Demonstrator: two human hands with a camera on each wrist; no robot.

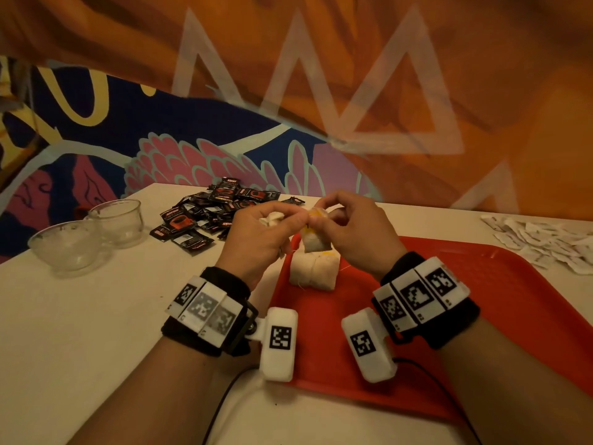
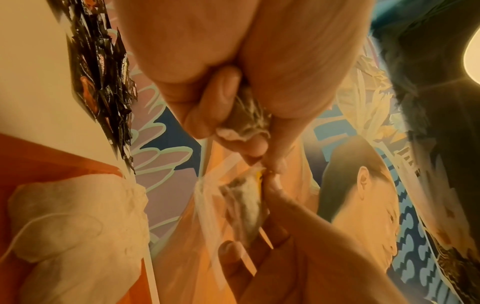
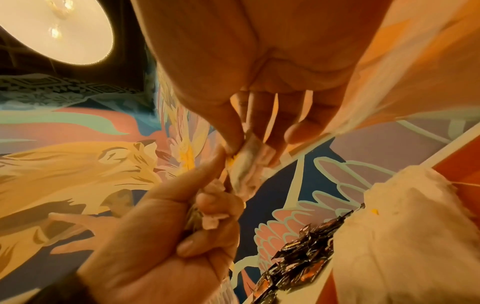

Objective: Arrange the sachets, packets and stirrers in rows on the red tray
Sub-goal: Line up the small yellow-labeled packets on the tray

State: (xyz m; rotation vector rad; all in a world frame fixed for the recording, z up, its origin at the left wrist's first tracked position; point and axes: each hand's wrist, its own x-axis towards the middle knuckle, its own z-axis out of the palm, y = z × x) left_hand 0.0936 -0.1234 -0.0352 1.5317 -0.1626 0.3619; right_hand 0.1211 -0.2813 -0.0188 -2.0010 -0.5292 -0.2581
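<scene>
Painted mural wall behind white table (image 1: 96,316). Red plastic tray (image 1: 481,300) lies on the table, white paper sachets (image 1: 314,271) stacked at its far left corner. Left hand (image 1: 260,236) fingers curl round bunched white sachets; right hand (image 1: 353,232) fingers pinch one white, yellow-tagged sachet (image 1: 313,240) above the tray. Black packets (image 1: 211,213) heaped beyond the tray.

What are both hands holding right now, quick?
Left hand: closed, gripping a bunch of tea bags and pinching a hanging tea bag.
Right hand: closed, pinching that same hanging tea bag.
</scene>
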